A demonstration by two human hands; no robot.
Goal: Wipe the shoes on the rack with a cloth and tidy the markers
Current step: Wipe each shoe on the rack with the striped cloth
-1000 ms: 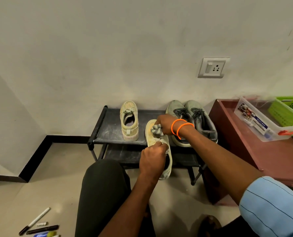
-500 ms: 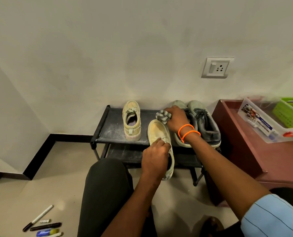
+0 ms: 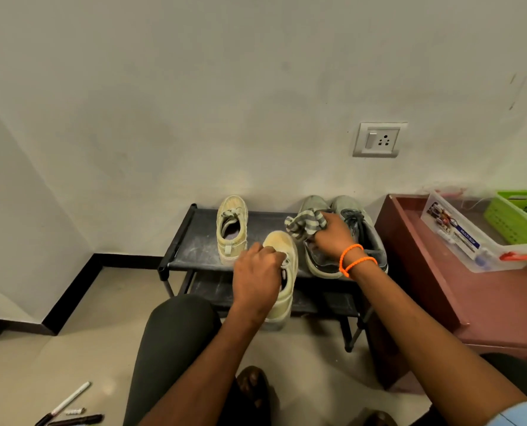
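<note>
On the rack [image 3: 194, 250], the left hand [image 3: 257, 275] grips one cream shoe [image 3: 282, 299]; the right hand [image 3: 332, 233] clamps the cloth [image 3: 303, 224] over the grey shoes [image 3: 363, 241]. Wiping seems unfinished. The markers [image 3: 68, 408] lie untidied on the floor.

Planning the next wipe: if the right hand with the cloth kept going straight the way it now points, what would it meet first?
Probably the toe of the grey shoe on the rack: the right hand grips the striped cloth just above that shoe, pointing toward the wall. Depth is unclear from this single view.
</note>
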